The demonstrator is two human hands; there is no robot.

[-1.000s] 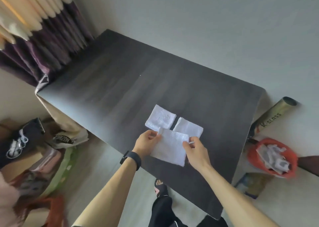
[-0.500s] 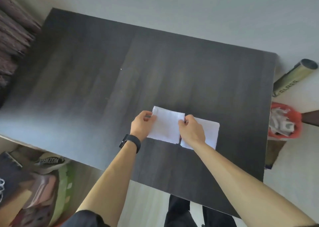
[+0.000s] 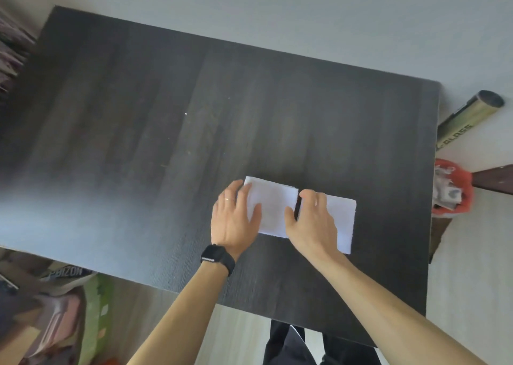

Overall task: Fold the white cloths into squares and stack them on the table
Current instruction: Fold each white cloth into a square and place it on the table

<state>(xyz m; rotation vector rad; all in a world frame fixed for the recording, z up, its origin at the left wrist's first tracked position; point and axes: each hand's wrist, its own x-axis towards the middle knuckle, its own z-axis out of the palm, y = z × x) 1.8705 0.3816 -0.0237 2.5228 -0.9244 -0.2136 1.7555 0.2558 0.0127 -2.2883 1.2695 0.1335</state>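
Two folded white squares lay side by side near the front right of the dark tabletop (image 3: 138, 115), a narrow gap between them. The left hand (image 3: 231, 220), a black watch (image 3: 218, 258) on its wrist, pressed flat on the left cloth (image 3: 273, 210), fingers (image 3: 244, 195) straight and close together. The right hand (image 3: 313, 223) lay flat across the gap, fingers extended over the right cloth (image 3: 344, 220), thumb touching the left one.

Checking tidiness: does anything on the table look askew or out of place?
The left folded white cloth and right folded white cloth lie side by side on the dark wooden table, not stacked, the right one nearer the camera.
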